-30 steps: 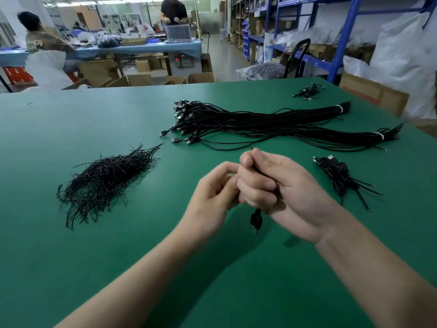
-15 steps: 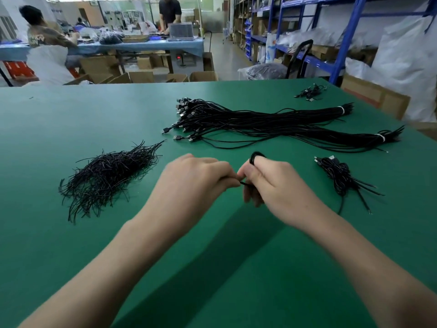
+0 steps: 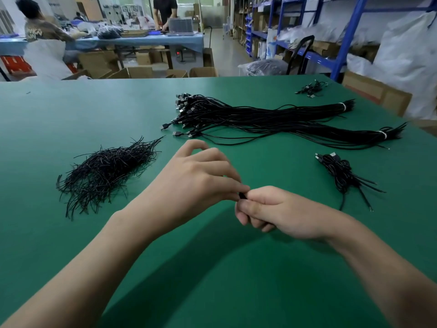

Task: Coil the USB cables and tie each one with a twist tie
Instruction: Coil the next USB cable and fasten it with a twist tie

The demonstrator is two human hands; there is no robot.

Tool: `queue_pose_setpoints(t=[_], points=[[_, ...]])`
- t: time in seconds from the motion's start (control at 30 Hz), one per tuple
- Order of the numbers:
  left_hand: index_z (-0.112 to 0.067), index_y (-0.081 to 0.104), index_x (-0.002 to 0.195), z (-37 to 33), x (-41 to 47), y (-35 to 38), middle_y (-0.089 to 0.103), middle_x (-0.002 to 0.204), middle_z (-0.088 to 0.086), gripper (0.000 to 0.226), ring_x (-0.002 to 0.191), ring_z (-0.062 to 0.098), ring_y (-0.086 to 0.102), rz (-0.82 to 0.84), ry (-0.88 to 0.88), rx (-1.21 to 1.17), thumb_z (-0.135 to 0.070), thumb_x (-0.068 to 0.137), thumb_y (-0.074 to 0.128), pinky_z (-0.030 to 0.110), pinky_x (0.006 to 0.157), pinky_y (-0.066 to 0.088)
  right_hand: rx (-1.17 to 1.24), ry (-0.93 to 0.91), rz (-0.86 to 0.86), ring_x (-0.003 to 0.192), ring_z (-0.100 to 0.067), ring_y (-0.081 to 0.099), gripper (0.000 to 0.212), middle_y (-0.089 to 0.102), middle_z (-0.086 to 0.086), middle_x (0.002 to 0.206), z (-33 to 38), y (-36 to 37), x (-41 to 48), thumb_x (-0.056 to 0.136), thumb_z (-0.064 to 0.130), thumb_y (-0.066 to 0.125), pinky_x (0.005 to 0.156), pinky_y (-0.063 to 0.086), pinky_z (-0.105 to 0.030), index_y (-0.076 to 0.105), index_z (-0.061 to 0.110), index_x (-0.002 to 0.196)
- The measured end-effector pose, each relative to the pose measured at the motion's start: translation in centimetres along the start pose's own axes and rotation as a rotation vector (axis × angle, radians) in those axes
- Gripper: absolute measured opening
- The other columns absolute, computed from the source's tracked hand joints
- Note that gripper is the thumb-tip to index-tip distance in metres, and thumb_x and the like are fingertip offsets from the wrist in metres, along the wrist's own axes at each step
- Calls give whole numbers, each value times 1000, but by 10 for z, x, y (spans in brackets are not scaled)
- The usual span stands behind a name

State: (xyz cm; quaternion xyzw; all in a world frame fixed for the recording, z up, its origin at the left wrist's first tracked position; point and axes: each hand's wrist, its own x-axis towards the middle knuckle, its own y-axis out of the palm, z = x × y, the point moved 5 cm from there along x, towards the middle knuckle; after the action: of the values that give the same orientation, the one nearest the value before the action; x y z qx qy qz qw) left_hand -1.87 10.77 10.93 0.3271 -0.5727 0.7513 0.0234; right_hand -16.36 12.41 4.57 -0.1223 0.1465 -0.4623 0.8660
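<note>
Centrally, left hand (image 3: 198,178), right hand (image 3: 272,209), cable (image 3: 241,196); piles (image 3: 106,171) apart

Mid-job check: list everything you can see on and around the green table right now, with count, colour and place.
green table mat: one, green, fills the foreground.
short black twist ties: one loose pile, black, left of the hands.
long black USB cable bundles: two, black with white bands near their right ends, far centre.
coiled black cable bunch: one, black, right of the hands; cable count unclear.
small black cable cluster: one, black, far right corner.
brown cardboard boxes: several, brown, floor beyond the table.
blue metal shelving: one run, blue, back right.
black cable bit: one, black, between both hands, mostly hidden.
left hand: one, pinches the bit.
right hand: one, grips it.
</note>
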Motion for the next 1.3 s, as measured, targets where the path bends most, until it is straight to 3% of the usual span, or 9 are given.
queue_pose_setpoints(t=[0.2, 0.33, 0.43, 0.57, 0.8, 0.97, 1.13, 1.23, 1.3], points=[[-29, 77, 95, -1, -1, 12, 70, 86, -14, 24, 93, 17, 66, 33, 11, 63, -39, 100, 56, 39, 91, 44, 139, 52, 45, 51, -8, 36, 31, 40, 6, 56, -10, 1, 1, 109, 19, 38, 50, 33, -16, 57, 8, 87], [-24, 74, 92, 0, -4, 30, 67, 84, -9, 25, 89, 19, 65, 43, -40, 104, -37, 103, 55, 36, 84, 48, -5, 41, -118, 53, -12, 54, 30, 60, 1, 60, -16, -10, 4, 107, 21, 46, 52, 42, -20, 65, 11, 86], [-23, 71, 95, 6, -9, 44, 67, 90, -10, 37, 92, 17, 63, 112, -214, -63, -45, 101, 42, 30, 82, 40, -243, -13, -295, 57, -9, 62, 28, 67, 1, 66, -15, -15, 6, 104, 23, 53, 57, 46, -21, 66, 16, 81], [-22, 65, 98, 9, -15, 61, 64, 93, -10, 32, 91, 15, 59, 135, -319, -105, -43, 102, 41, 28, 79, 33, -582, -125, -473, 77, -13, 53, 28, 53, 4, 82, -12, -9, 5, 103, 33, 53, 71, 42, -32, 62, 15, 83], [-21, 65, 99, 6, -17, 60, 61, 88, -9, 25, 83, 16, 61, 36, -323, -16, -34, 103, 43, 35, 76, 42, -636, -172, -577, 79, -14, 46, 26, 48, 2, 89, -7, -6, 2, 103, 31, 53, 74, 40, -32, 63, 10, 90], [-18, 65, 99, 7, -18, 56, 63, 92, -6, 33, 85, 19, 63, 55, -364, -29, -35, 102, 38, 39, 76, 45, -547, -252, -729, 92, -6, 60, 20, 64, 9, 97, -4, -11, -8, 95, 32, 65, 82, 48, -28, 66, 16, 107], [-18, 63, 99, 18, -27, 59, 63, 96, -8, 22, 87, 16, 58, 22, -503, -122, -31, 103, 45, 38, 80, 42, -747, -312, -903, 105, -15, 58, 20, 58, 4, 110, 0, -17, -17, 94, 25, 70, 94, 46, -31, 67, 14, 111], [-18, 62, 100, 28, -33, 59, 64, 99, -10, 13, 88, 14, 56, -41, -605, -164, -26, 105, 52, 33, 81, 36, -665, -407, -1038, 78, -12, 57, 20, 59, 5, 85, 4, -18, -25, 101, 32, 60, 71, 45, -24, 68, 17, 89], [-16, 61, 100, 29, -35, 58, 64, 98, -8, 11, 87, 17, 57, -81, -663, -164, -23, 104, 54, 33, 81, 35, -382, -262, -945, 58, -10, 54, 39, 61, 2, 67, -6, -15, -18, 103, 47, 51, 54, 43, -27, 68, 22, 78]])
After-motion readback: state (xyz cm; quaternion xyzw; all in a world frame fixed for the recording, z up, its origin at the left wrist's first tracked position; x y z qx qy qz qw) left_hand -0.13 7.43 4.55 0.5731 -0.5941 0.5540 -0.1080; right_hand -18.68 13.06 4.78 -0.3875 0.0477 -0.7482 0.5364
